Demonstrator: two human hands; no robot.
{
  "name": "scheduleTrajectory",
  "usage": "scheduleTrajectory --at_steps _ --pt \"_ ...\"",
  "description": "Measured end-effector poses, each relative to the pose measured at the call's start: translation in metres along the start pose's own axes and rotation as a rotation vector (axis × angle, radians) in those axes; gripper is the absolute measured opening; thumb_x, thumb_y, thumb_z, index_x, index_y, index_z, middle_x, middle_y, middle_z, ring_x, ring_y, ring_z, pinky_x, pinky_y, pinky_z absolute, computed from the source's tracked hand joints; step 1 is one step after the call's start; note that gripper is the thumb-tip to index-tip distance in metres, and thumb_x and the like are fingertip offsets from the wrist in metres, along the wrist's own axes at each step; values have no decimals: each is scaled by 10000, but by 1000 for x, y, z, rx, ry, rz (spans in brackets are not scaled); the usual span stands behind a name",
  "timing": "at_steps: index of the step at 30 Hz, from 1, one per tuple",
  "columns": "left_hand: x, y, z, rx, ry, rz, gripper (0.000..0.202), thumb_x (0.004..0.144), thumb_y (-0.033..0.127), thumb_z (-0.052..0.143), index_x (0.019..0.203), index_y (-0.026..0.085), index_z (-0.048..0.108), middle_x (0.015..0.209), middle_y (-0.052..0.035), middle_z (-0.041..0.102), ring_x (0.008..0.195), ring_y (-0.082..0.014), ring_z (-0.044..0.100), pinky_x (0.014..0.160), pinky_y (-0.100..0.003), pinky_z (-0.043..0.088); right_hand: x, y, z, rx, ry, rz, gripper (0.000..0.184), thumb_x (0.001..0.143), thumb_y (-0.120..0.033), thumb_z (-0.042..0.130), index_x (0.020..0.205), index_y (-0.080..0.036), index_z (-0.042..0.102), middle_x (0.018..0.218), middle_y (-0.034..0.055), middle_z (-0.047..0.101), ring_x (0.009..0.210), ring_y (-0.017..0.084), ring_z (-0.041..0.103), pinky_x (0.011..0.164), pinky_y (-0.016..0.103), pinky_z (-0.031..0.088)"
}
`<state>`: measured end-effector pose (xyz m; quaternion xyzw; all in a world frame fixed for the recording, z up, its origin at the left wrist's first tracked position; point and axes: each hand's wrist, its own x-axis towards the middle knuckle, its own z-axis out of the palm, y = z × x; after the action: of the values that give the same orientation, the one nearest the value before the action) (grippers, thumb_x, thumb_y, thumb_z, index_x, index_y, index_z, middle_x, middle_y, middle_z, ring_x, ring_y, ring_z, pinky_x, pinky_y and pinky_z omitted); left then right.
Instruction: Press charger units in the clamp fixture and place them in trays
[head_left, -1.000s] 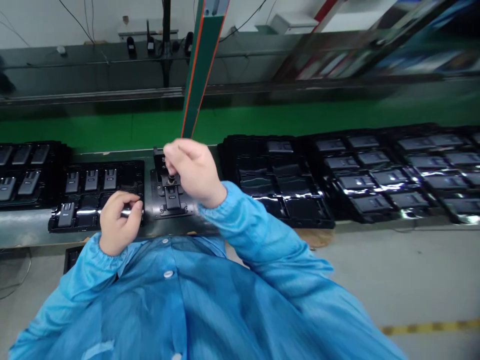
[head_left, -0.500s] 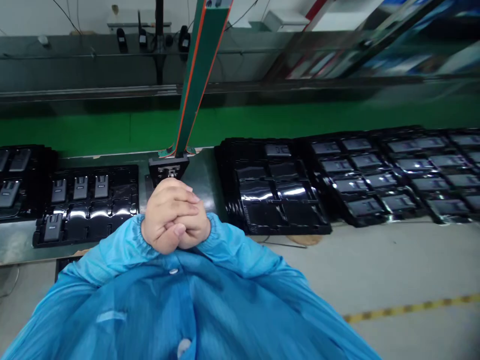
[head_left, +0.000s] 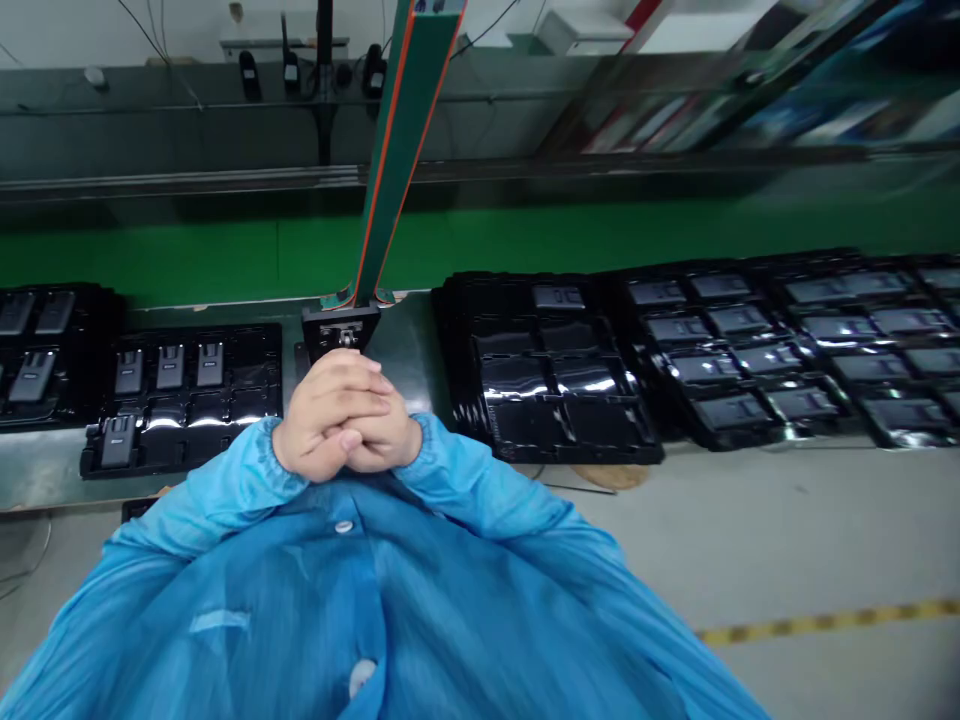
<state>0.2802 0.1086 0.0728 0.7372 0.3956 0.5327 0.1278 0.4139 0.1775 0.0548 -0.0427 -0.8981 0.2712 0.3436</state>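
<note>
Fingers (head_left: pixel 346 382) of left hand (head_left: pixel 311 420) press together over right hand (head_left: pixel 388 438) (fingers hidden), short of right tray's (head_left: pixel 529 428) edge.

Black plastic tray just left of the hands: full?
Partly filled: the black plastic tray holds four grey rectangular devices; several pockets lie bare.

The clasped hands (head_left: pixel 337 415) are hiding the lower part of the black bracket (head_left: pixel 330 328), and the left hand's fingers (head_left: pixel 341 385) are covering much of the right hand (head_left: pixel 391 430). The left sleeve (head_left: pixel 217 490) is blocking a corner of the tray (head_left: pixel 244 404) with four gray devices (head_left: pixel 171 367), whose markings are appearing too small for reading. The side edges are cutting off the far-left tray (head_left: pixel 79 350) and the far-right trays (head_left: pixel 889 390); the bottom edge is cropping the blue smock (head_left: pixel 300 620). Objects (head_left: pixel 847 130) at upper right are blurring.
</note>
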Motion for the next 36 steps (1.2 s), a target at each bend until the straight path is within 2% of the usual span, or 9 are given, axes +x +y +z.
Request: scheduleTrajectory --at_steps 2,5,7,9,12,17,24,30,36 --pt "-5 5 -6 0 159 -36 522 1024 637 376 1195 277 713 1247 -113 719 1254 -329 658 1119 -573 528 10 -8 -10 64 164 -153 274 974 -349 567 723 -246 606 740 25 615 829 218 634 870 444 572" --pt "-25 4 -9 119 362 -393 488 1060 568 334 1216 244 664 1262 -127 688 1215 -297 664 1056 -482 565 37 -17 -32 155 361 -104 224 1026 -330 572 827 -229 590 813 22 602 813 190 595 818 399 558" --pt "-40 -4 -8 220 253 -647 390 1054 496 403 1144 225 669 1134 -107 719 1072 -259 695 969 -413 583 58 -15 -47 181 375 86 213 1075 -396 533 1026 -215 633 968 46 634 923 197 617 901 415 566" --pt "-53 -17 -5 291 16 -843 261 1000 423 545 1081 217 684 1045 -81 743 963 -232 701 902 -367 577 74 -5 -58 173 332 221 330 1100 -479 498 1252 -209 611 1108 61 642 1051 213 632 1018 457 553" --pt "-67 -35 4 328 -209 -995 210 917 356 680 1073 216 691 1042 -71 765 913 -215 710 849 -335 561 85 20 -62 92 246 300 512 1095 -580 485 1451 -215 523 1278 82 631 1240 264 618 1131 525 501" --pt "-75 -48 17 255 -138 -1075 318 913 367 712 1181 206 650 947 -54 775 835 -203 722 786 -316 533 65 40 -53 -105 318 349 537 1082 -608 486 1453 -224 549 1354 123 661 1298 313 607 1172 561 466" --pt "-69 -66 21 69 -35 -1134 315 893 403 729 1103 203 608 742 -6 730 651 -186 664 640 -295 455 -5 17 -32 -130 622 363 173 1055 -359 562 1080 -223 666 1089 99 698 1087 273 654 1000 480 534" --pt "-71 -67 16 -85 13 -1169 404 845 424 741 1135 192 582 645 42 665 542 -166 600 570 -283 442 -66 -10 -7 67 507 517 79 1006 -229 591 982 -221 666 989 56 675 941 211 653 858 376 543" --pt "-82 -34 8 -358 144 -1179 572 767 447 823 1205 185 564 604 90 590 546 -140 571 585 -258 464 -96 -16 26 431 422 882 133 956 -335 647 1029 -224 650 957 40 686 841 178 641 790 327 538"
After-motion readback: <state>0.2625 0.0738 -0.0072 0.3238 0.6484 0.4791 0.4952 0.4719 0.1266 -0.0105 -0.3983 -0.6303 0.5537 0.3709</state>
